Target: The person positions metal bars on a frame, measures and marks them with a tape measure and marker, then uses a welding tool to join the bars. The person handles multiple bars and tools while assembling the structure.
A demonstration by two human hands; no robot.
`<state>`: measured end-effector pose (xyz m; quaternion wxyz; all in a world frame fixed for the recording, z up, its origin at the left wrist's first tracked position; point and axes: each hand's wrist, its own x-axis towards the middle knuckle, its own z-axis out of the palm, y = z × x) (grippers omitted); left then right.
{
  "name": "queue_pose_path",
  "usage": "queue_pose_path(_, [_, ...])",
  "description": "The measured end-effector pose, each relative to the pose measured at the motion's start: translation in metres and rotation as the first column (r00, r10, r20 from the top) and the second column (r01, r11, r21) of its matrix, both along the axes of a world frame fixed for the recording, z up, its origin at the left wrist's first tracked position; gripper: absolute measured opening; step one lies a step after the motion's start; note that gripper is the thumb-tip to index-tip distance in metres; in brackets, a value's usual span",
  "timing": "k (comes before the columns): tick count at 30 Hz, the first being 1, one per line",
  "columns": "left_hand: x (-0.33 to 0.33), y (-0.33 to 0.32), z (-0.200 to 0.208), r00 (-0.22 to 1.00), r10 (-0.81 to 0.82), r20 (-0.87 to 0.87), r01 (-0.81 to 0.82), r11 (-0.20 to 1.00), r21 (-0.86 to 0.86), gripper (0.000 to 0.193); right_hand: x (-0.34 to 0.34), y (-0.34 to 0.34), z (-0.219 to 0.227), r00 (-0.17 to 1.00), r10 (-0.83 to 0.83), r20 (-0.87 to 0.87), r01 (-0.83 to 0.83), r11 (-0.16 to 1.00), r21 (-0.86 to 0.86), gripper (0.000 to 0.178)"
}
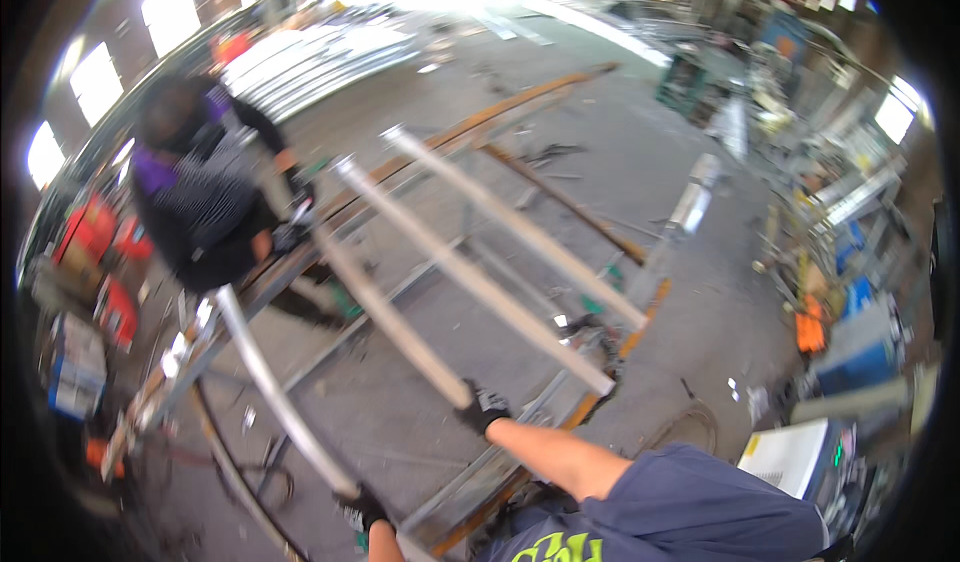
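My right hand (483,408), in a black and grey glove, is closed round the near end of a long pale metal bar (395,327). Lower down, my gloved left hand (362,508) grips a shiny metal bar (285,412) that runs away to the far left. Two more long bars lie to the right: a middle bar (470,272) and a right-hand bar (520,227). All of them rest across a metal frame (475,477). A co-worker's gloved hands (295,224) are at the far end of the bar in my right hand.
A co-worker (205,182) in dark clothes stands across the frame at left. Stacked metal lengths (310,67) lie behind. A white machine (790,457) stands near my right side. Cluttered materials (790,112) and a cable (690,427) lie to the right.
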<state>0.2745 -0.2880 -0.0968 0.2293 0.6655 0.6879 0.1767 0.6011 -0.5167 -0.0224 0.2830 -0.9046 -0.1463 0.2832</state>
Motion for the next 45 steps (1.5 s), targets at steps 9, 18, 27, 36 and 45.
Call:
queue_pose_path(9, [0.039, -0.007, 0.019, 0.997, -0.074, -0.009, 0.073, 0.994, -0.077, 0.077, 0.007, -0.033, 0.055, 0.996, -0.054, -0.065, 0.053, 0.998, -0.018, 0.077])
queue_pose_path(18, [0.02, 0.027, -0.061, 0.962, -0.187, 0.2, 0.172, 0.981, 0.086, 0.108, 0.003, -0.027, 0.048, 0.997, -0.052, -0.048, 0.052, 0.999, -0.005, 0.069])
queue_pose_path(27, [0.01, 0.03, -0.07, 0.989, -0.132, 0.066, 0.128, 0.99, 0.059, 0.109, 0.003, -0.026, 0.053, 0.998, -0.03, -0.053, 0.03, 0.999, -0.015, 0.074])
queue_pose_path(36, [0.016, 0.015, -0.043, 0.996, -0.032, 0.085, 0.04, 0.995, -0.089, 0.078, 0.008, -0.029, 0.037, 0.998, -0.052, 0.018, 0.053, 0.997, -0.055, 0.072])
queue_pose_path(45, [0.053, -0.018, 0.077, 0.982, -0.119, -0.147, 0.098, 0.985, -0.141, 0.069, 0.004, -0.021, 0.013, 0.997, -0.073, 0.029, 0.075, 0.994, -0.081, 0.078])
